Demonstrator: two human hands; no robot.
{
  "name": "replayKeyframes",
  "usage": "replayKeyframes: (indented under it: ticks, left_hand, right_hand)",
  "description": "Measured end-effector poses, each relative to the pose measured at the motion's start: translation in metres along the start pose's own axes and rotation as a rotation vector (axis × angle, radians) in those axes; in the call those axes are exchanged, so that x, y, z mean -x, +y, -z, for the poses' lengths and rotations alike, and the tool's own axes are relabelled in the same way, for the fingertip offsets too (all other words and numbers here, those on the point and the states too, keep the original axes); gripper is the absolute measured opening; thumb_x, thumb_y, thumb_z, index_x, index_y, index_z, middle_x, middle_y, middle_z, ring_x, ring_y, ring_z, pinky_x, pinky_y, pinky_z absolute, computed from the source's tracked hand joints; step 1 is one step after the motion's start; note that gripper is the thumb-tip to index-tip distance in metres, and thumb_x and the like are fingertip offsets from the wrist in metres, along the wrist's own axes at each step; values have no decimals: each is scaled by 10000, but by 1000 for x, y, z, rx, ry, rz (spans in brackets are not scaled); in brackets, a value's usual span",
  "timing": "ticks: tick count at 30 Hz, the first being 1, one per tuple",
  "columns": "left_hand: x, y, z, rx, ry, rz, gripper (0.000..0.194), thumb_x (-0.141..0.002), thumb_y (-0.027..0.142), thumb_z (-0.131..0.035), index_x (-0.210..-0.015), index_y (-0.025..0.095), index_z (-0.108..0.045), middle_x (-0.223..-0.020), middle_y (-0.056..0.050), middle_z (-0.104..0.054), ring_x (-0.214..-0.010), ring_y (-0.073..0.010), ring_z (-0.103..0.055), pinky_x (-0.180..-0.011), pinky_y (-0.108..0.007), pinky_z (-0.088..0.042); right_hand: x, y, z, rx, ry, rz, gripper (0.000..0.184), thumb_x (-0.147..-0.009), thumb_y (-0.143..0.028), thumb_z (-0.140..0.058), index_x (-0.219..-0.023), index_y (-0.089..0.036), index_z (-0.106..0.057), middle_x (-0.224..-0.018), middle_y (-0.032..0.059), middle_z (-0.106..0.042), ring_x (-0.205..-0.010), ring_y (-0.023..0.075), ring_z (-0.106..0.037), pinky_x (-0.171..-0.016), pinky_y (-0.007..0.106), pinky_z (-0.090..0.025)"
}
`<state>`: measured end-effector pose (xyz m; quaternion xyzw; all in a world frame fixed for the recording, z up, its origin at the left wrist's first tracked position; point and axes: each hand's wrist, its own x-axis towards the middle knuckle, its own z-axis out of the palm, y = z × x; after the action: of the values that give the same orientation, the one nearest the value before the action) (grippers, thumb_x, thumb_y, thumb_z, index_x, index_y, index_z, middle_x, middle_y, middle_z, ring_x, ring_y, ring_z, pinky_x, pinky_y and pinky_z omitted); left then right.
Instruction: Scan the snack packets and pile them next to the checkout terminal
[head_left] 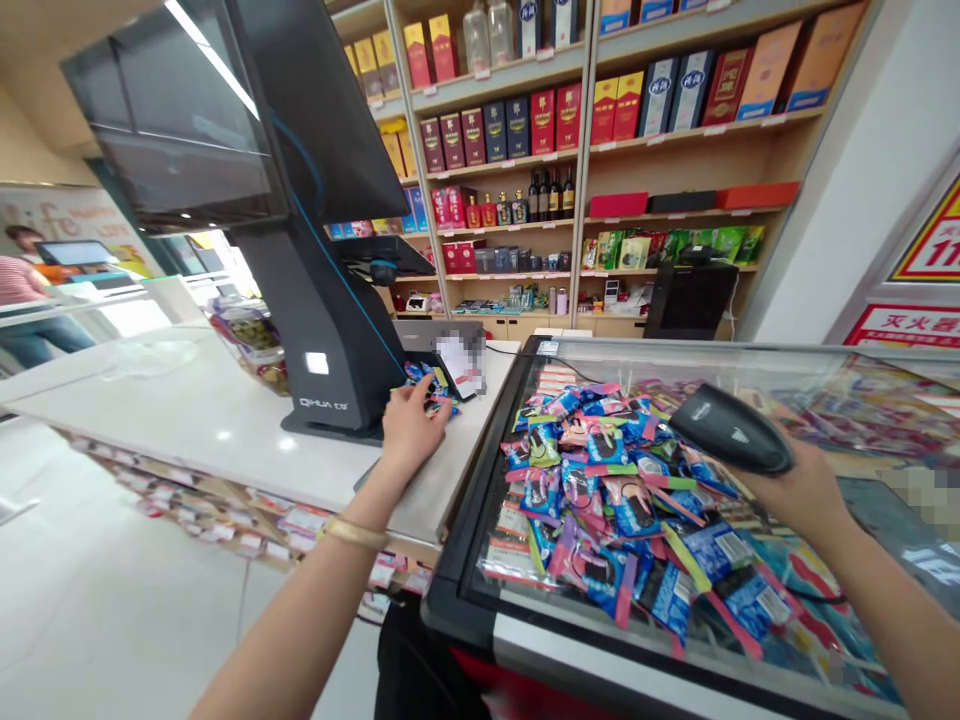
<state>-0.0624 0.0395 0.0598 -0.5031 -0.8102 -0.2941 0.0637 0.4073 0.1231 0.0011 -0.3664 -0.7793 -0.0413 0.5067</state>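
1. Small wrapped packets [592,485], mostly blue with pink, green and purple ends, lie in a loose heap on a glass-topped case [491,545]. Several at the near right edge lie with barcodes facing up.
2. Black handheld scanner [731,430] in view above the heap's far right part, its nose turned left toward the packets.
3. Right hand [806,490] grips the scanner at its rear end, fingers wrapped round it and mostly hidden from this side.
4. Left hand [414,430], across on the white table [187,400], reaches over a smaller group of blue packets [448,411]. Fingers partly bent and a little spread; whether they pinch a packet, I cannot tell.
5. Gold-coloured bangle [356,532] on the left wrist.
6. Dark checkout terminal [337,345] stands on the table just left of that hand; a tilted dark stand [448,374] is just beyond the fingers.
7. Behind: wall shelves [675,160] carrying rows of boxes, bottles and bags.
8. Far left, well apart: a person in a striped top [21,283] near another screen [77,253].
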Motion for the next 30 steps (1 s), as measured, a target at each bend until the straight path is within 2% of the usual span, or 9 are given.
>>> replayKeyframes:
  ticks: [3,6,12,19,25,30]
  left_hand:
    - [-36,-15,3,-214,-124,184,669,-946,520,-499,-1553,241,-466,-1398,-245,-543,-1291,-435,-565,-1053,-540,-451]
    - [-50,-21,-6,-277,-187,218,674,-949,522,-468,-1565,250,-444,-1423,-271,-532,-1310,-457,-543,-1036,-529,-442]
    - [-55,-22,-19,-323,-183,203,604,-948,461,-466,-1512,255,-529,-1567,-261,-404,-1299,-467,-552,-1019,-554,-454]
    - [-61,-20,-9,-451,-230,126,524,-935,269,-470,-1435,178,-597,-1358,-260,-558,-1213,-427,-613,-937,-476,-501]
    - [-60,-19,-3,-463,-215,120,527,-932,284,-460,-1426,194,-617,-1363,-257,-564,-1156,-410,-644,-910,-447,-499]
    - [-57,-19,5,-447,-205,95,527,-936,293,-400,-1365,151,-672,-1340,-261,-593,-1087,-378,-659,-910,-435,-493]
  right_hand:
    - [6,0,-1,6,19,11,324,-763,-557,-735,-803,-239,-685,-648,26,-712,-543,228,-654,-520,347,-530]
    - [8,-4,-2,10,27,13,313,-770,-547,-723,-815,-239,-685,-661,37,-712,-564,241,-660,-543,367,-549]
    - [7,-14,0,6,25,0,215,-761,-440,-720,-823,-236,-684,-702,37,-728,-628,244,-696,-596,359,-570]
    - [6,-15,4,34,43,-46,210,-732,-436,-716,-766,-235,-665,-642,25,-711,-560,227,-664,-549,338,-550]
    - [6,-14,5,20,52,-51,204,-730,-442,-722,-766,-248,-669,-655,24,-718,-558,219,-660,-567,336,-560]
    - [6,-12,7,6,36,-65,204,-727,-436,-736,-786,-248,-685,-645,27,-704,-579,240,-673,-582,361,-573]
